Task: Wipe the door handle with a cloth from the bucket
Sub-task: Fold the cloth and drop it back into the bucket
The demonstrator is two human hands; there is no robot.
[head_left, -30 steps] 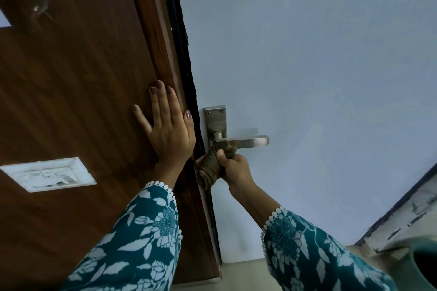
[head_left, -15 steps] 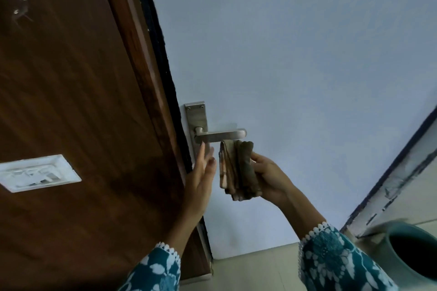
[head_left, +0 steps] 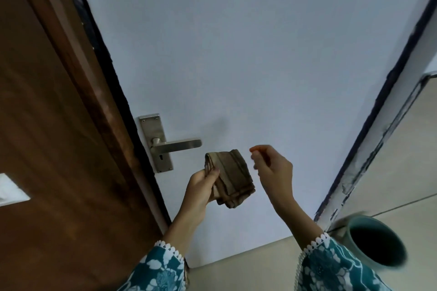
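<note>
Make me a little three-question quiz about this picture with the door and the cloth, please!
1. True or false: the cloth is touching the door handle.
2. Which hand grips the cloth: A) left hand B) right hand C) both?
3. Fill in: the bucket stands at the lower ____ of the view.

Key: 1 false, it is held below the lever, apart from it. 2 A. 3 right.

A white switch plate (head_left: 11, 190) sat on the brown wooden panel (head_left: 47, 125); a beige floor (head_left: 248, 267) lay below.
</note>
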